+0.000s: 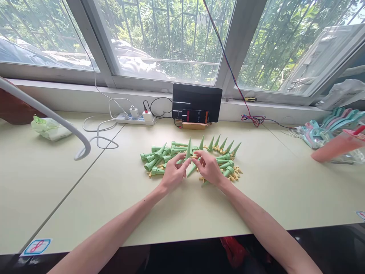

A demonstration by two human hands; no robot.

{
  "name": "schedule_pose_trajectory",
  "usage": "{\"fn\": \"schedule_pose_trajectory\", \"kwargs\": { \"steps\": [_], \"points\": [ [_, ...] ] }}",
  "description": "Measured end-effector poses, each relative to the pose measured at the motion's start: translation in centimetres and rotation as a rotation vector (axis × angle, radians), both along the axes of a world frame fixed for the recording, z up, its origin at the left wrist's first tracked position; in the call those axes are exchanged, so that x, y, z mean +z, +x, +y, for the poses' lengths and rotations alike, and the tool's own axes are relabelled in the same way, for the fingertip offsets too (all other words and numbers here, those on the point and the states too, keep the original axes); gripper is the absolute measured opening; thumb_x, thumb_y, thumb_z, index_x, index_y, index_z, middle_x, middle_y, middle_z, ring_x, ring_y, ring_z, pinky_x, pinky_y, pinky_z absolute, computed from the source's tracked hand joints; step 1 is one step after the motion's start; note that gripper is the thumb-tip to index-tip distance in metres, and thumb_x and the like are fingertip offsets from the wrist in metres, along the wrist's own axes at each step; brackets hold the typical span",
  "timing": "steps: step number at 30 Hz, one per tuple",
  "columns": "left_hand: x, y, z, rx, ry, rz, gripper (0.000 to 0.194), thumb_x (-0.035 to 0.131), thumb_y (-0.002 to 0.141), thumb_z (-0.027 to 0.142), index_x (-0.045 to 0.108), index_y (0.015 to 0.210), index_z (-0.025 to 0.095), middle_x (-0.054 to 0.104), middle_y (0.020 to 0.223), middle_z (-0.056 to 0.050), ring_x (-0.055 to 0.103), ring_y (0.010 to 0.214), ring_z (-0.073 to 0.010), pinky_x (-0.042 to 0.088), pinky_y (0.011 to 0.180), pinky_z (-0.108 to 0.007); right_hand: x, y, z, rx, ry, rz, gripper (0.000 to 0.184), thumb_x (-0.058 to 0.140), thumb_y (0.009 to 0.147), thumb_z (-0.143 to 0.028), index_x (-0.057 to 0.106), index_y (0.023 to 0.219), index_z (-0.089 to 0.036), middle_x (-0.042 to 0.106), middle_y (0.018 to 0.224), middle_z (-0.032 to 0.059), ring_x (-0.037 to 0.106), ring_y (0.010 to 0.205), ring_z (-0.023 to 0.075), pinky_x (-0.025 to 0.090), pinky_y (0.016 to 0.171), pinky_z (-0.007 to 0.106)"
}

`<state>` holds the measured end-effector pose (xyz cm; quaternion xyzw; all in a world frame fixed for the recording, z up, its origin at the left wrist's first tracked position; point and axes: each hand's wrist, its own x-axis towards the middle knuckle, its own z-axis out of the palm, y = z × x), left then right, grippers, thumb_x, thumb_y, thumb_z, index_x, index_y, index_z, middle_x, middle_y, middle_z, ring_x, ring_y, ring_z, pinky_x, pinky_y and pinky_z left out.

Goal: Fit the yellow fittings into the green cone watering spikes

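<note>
Left hand (175, 171) pinches upright green cone (188, 149); right hand (210, 168) pinches yellow peg (194, 156) at its base, between both hands over worktop (182, 213). Pink cup (338, 146) far right, red straw (359, 129) in it.

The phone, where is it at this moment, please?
In the head view, the phone is near the back of the table, slightly right of the picture's centre, directly in front of the black screen and beyond the green spikes.
</note>
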<state>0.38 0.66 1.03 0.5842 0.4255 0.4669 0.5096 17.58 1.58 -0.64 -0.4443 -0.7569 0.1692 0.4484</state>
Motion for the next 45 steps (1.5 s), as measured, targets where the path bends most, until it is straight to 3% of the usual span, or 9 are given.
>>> {"fn": "schedule_pose_trajectory", "kwargs": {
  "steps": [2, 8, 18, 34, 38, 41, 45],
  "points": [
    [0.11, -0.02, 0.00, -0.007, 0.006, 0.001, 0.038, 0.064, 0.083, 0.047, 0.064, 0.107, 0.018, 0.067, 0.089, -0.003, 0.049, 0.041, -0.0056, 0.039, 0.037, -0.020, -0.24, 0.08, 0.17, 0.013, 0.026, -0.017, 0.023, 0.053, 0.096, -0.033, 0.058, 0.113, -0.018, 0.065, 0.096, 0.0076, 0.055, 0.060, 0.0139, 0.047, 0.059, 0.029],
    [0.19, -0.05, -0.16, -0.010, -0.003, 0.031, 0.036, 0.064, 0.085, 0.046, 0.065, 0.108, 0.018, 0.060, 0.064, 0.001, 0.049, 0.042, -0.0076, 0.040, 0.038, -0.019, -0.68, 0.28, 0.58, 0.033, 0.085, -0.059, 0.018, 0.051, 0.097, -0.029, 0.060, 0.109, -0.019, 0.064, 0.093, 0.0072, 0.058, 0.068, 0.0163, 0.048, 0.063, 0.029],
    [-0.15, -0.09, -0.13, 0.001, -0.023, 0.059, 0.038, 0.064, 0.084, 0.046, 0.064, 0.112, 0.020, 0.051, 0.049, 0.005, 0.047, 0.041, -0.0100, 0.040, 0.039, -0.020, -0.31, 0.33, 0.62, 0.052, 0.121, -0.104, 0.014, 0.048, 0.099, -0.025, 0.060, 0.101, -0.019, 0.061, 0.084, 0.0057, 0.057, 0.074, 0.0184, 0.045, 0.066, 0.029],
    [-0.47, -0.24, -0.11, -0.028, -0.034, 0.065, 0.051, 0.064, 0.084, 0.045, 0.058, 0.127, 0.018, 0.047, 0.044, 0.006, 0.046, 0.039, -0.0110, 0.042, 0.041, -0.023, -0.16, 0.22, 0.34, 0.068, 0.078, -0.238, 0.020, 0.037, 0.101, -0.024, 0.052, 0.089, -0.019, 0.060, 0.083, 0.0062, 0.054, 0.071, 0.0181, 0.043, 0.065, 0.028],
    [-0.28, -0.12, -0.16, -0.046, -0.011, 0.033, 0.045, 0.064, 0.084, 0.040, 0.060, 0.124, 0.018, 0.054, 0.057, 0.003, 0.049, 0.039, -0.0095, 0.044, 0.040, -0.023, -0.41, 0.30, 0.39, 0.075, 0.073, -0.259, 0.022, 0.034, 0.102, -0.024, 0.051, 0.089, -0.020, 0.058, 0.080, 0.0052, 0.052, 0.069, 0.0178, 0.042, 0.064, 0.028],
    [-0.41, -0.10, -0.09, -0.050, 0.024, 0.024, 0.040, 0.063, 0.084, 0.039, 0.063, 0.119, 0.020, 0.063, 0.090, -0.004, 0.052, 0.043, -0.0066, 0.043, 0.036, -0.022, -0.54, 0.38, 0.45, 0.080, 0.071, -0.261, 0.022, 0.033, 0.102, -0.024, 0.050, 0.088, -0.020, 0.057, 0.079, 0.0051, 0.052, 0.069, 0.0181, 0.042, 0.065, 0.029],
    [-0.75, -0.10, 0.03, -0.067, 0.079, 0.033, 0.036, 0.060, 0.087, 0.040, 0.065, 0.119, 0.025, 0.054, 0.120, -0.008, 0.055, 0.048, -0.0051, 0.045, 0.035, -0.021, -0.45, 0.42, 0.43, 0.093, 0.074, -0.249, 0.023, 0.033, 0.102, -0.024, 0.051, 0.089, -0.020, 0.058, 0.081, 0.0057, 0.053, 0.072, 0.0184, 0.043, 0.067, 0.029]
  ]
}}
